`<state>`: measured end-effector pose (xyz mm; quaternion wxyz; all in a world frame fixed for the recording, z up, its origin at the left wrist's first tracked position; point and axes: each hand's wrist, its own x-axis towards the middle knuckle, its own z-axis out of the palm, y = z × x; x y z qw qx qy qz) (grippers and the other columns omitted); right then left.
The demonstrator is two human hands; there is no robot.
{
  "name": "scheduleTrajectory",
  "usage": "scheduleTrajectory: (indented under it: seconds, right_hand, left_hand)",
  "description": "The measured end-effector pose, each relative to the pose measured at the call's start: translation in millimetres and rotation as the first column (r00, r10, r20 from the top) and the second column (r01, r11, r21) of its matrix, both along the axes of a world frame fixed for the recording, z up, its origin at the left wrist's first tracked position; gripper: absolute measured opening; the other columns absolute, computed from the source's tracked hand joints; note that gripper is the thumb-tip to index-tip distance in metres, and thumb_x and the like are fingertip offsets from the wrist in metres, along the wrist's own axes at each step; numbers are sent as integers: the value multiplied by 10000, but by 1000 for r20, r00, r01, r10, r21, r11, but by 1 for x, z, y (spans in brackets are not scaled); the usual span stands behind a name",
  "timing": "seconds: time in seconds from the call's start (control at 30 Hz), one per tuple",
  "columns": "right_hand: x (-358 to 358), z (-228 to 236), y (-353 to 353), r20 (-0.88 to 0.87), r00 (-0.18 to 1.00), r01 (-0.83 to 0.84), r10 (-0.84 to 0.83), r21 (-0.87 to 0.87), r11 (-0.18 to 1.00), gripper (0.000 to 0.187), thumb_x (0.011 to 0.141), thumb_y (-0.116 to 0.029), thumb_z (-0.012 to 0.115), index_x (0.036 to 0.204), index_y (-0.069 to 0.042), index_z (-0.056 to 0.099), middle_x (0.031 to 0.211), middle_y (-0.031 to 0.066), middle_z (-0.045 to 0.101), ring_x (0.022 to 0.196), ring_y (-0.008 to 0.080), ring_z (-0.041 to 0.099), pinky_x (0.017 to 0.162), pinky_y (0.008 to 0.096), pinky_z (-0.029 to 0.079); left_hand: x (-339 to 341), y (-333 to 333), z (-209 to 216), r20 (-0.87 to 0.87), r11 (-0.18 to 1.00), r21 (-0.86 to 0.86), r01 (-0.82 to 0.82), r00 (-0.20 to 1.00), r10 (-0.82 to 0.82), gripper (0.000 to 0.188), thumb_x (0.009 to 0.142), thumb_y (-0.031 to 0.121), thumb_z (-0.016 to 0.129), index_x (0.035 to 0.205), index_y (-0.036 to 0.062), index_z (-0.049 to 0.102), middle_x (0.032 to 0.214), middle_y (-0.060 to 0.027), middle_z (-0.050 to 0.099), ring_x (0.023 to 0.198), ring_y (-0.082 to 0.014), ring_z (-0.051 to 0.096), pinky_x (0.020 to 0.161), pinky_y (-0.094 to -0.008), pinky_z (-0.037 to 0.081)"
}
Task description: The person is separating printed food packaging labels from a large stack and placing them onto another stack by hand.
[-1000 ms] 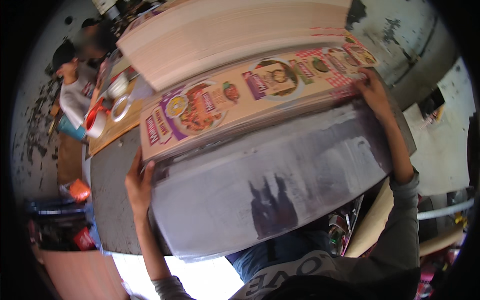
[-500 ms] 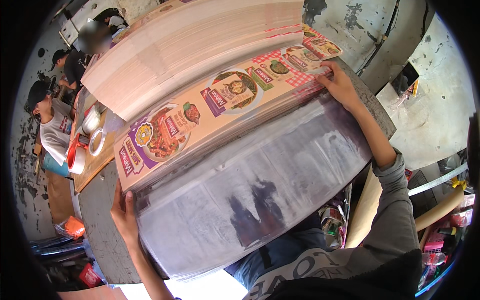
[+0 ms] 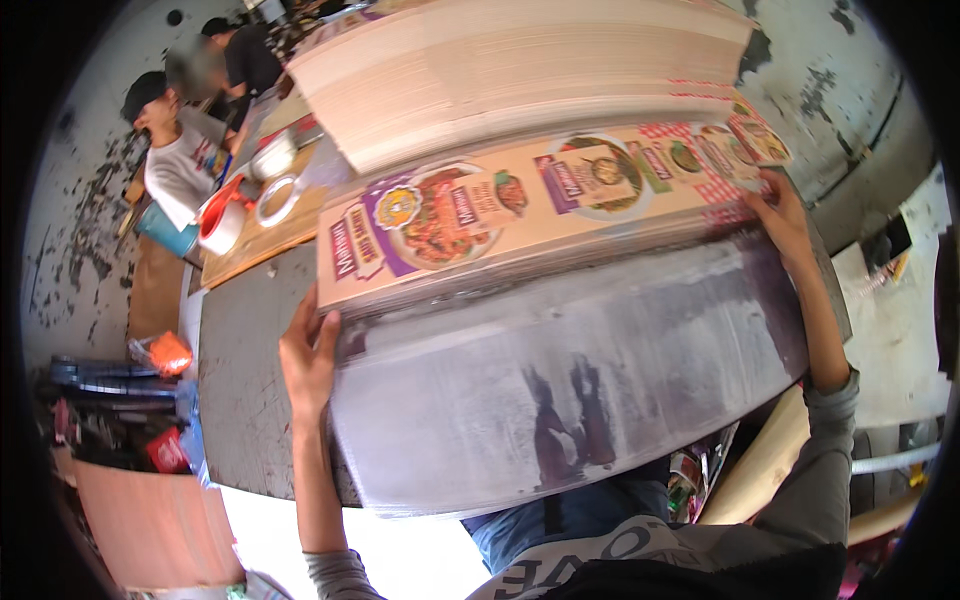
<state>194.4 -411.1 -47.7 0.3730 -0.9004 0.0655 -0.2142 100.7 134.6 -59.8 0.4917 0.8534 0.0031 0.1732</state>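
A long stack of printed sheets (image 3: 520, 205), with pictures of food on a peach ground, lies across the table before me. From its near edge, glossy clear plastic sheets (image 3: 470, 390) hang over toward my lap. My left hand (image 3: 308, 355) grips the left end of the stack, thumb on the near side and fingers along the outer edge. At the far right end my right hand (image 3: 783, 222) holds the corner, its thumb and fingers bent around the edge. The undersides of both grips are hidden.
Behind the printed sheets rises a thick, pale stack of sheets (image 3: 520, 80). A grey table top (image 3: 250, 370) shows at left, beside a wooden board (image 3: 235, 255) with a tape roll (image 3: 278, 200) and a red-and-white container (image 3: 222, 222). Two people work beyond. A cardboard tube (image 3: 765, 455) stands lower right.
The view has turned, so the stack and both hands appear farther right in the picture. Both hands stay at the same ends of the stack.
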Motion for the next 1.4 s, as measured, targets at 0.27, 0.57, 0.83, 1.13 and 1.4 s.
scheduleTrajectory:
  seconds: [0.27, 0.57, 0.83, 1.13, 1.4]
  right_hand:
    - [1, -2, -4, -9, 999, -52, 53, 48, 997, 476, 791, -230, 628, 1189, -27, 464, 915, 92, 541, 846, 149, 527, 722, 262, 420]
    - [1, -3, -10, -48, 991, -119, 123, 69, 990, 422, 826, -197, 587, 1188, -19, 463, 1047, 52, 498, 910, 121, 443, 826, 236, 350]
    - [-2, 0, -15, -29, 991, -129, 129, -1, 992, 386, 841, -174, 577, 1184, -32, 471, 948, 46, 508, 874, 117, 476, 804, 253, 387]
    - [-5, 0, -10, -40, 989, -140, 140, -12, 990, 392, 861, -191, 556, 1210, -42, 457, 1007, 61, 511, 928, 135, 471, 844, 257, 375]
    - [-2, -6, -12, 75, 985, -140, 153, -154, 978, 366, 855, -168, 551, 1187, -40, 469, 915, 48, 496, 849, 134, 460, 777, 253, 380]
  left_hand:
    - [-4, -1, 3, -40, 997, -43, -70, 997, 69, 407, 847, 78, 565, 1207, -79, 459, 1045, -174, 611, 964, -175, 584, 853, -273, 439]
    - [-11, -4, 13, -125, 988, 133, -82, 987, 99, 495, 836, 179, 590, 1231, -69, 424, 1060, -221, 596, 999, -256, 591, 835, -319, 460]
    - [-87, -6, 31, -258, 903, 407, 136, 966, -29, 685, 847, 466, 499, 1306, -19, 347, 1180, -237, 518, 1074, -395, 517, 902, -440, 400]
    - [-134, -11, -14, -85, 958, 203, -201, 971, 222, 585, 859, 479, 455, 1124, -33, 548, 1125, -189, 565, 1018, -335, 546, 897, -410, 396]
    - [-166, -36, 33, 452, 972, -234, -17, 883, 124, 526, 848, 440, 511, 1107, -17, 541, 1097, -167, 549, 1073, -295, 494, 926, -405, 378]
